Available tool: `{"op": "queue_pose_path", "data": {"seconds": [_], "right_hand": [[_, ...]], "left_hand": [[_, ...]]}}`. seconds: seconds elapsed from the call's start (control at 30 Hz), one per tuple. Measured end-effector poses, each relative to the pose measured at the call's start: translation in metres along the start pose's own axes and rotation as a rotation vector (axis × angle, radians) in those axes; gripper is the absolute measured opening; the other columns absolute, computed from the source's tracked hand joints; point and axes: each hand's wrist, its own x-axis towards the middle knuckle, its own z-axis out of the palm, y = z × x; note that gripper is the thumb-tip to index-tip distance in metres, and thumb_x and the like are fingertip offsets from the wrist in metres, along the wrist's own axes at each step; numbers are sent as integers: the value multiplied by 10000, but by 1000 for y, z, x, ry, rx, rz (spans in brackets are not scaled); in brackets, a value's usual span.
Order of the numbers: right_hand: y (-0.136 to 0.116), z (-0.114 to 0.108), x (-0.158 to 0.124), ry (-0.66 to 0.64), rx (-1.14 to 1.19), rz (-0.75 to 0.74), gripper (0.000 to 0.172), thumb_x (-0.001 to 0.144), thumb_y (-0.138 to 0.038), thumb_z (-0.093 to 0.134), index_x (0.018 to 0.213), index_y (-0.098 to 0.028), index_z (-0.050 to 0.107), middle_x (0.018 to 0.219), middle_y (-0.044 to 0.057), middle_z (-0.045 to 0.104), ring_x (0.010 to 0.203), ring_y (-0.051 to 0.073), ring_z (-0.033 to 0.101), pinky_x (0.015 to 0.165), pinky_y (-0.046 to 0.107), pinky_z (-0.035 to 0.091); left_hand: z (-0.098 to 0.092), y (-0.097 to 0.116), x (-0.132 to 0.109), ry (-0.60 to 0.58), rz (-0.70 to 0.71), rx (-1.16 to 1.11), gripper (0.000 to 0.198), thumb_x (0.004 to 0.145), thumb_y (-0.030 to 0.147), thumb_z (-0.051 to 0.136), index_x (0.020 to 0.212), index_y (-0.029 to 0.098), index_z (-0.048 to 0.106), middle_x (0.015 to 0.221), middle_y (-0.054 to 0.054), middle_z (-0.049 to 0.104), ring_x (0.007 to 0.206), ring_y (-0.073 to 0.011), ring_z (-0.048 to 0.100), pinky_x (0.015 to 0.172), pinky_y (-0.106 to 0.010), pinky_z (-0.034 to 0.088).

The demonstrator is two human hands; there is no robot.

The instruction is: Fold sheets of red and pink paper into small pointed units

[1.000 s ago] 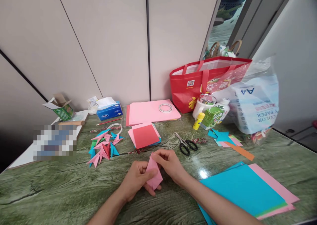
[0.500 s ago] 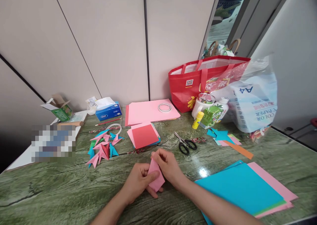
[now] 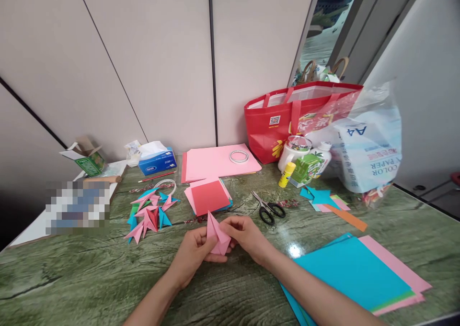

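Both hands hold a folded pink paper piece just above the green table. My left hand grips its lower left side with fingers curled under it. My right hand pinches its right side, thumb and fingers closed on the fold. The paper's pointed tip sticks up between the two hands. A stack of red and pink paper squares lies just beyond the hands. To the left sits a pile of folded pink, blue and green pieces.
Black-handled scissors lie right of the hands. Large blue and pink sheets cover the near right. Behind are big pink sheets with a tape ring, a tissue box, a glue stick, a red bag and a colour-paper pack.
The pink paper was turned and lifted slightly away from me; its point now stands upward. Both hands shifted a little with it.
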Motion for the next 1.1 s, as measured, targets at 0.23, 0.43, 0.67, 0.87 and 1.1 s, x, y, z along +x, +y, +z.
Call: {"op": "queue_pose_path", "data": {"seconds": [0.23,0.43,0.67,0.87,1.1], "right_hand": [[4,6,-1,56,30,8,314,622,-441,646,634,-133,589,511,-42,527,385,59,445,382,195,394],[6,9,-3,14,172,93,332,590,-428,682,596,-123,553,502,-33,551,381,64,468,399,207,417],[9,17,-3,36,193,57,345,600,-442,672,574,-131,528,458,-30,562,353,56,454,376,180,371],[8,17,-4,22,137,-10,307,633,-420,656,601,-138,539,445,-37,554,343,65,466,360,176,342],[5,6,1,78,15,-85,287,632,-407,655,608,-130,582,481,-41,542,371,60,455,382,182,367]], "left_hand": [[-1,-4,2,68,-7,16,375,641,394,660,861,91,635,731,-93,693,688,-205,642,604,-333,547],[2,-4,2,136,-7,77,322,614,341,685,801,83,638,599,-74,678,544,-180,629,461,-270,527],[6,-3,3,175,44,107,212,548,233,716,677,94,623,517,-44,659,453,-140,588,402,-218,489],[8,1,1,169,81,117,127,572,192,685,618,99,610,487,-28,635,415,-126,555,362,-205,454],[-2,8,-2,-36,61,70,238,590,227,714,792,111,667,751,-64,688,705,-176,613,637,-274,509]]}}
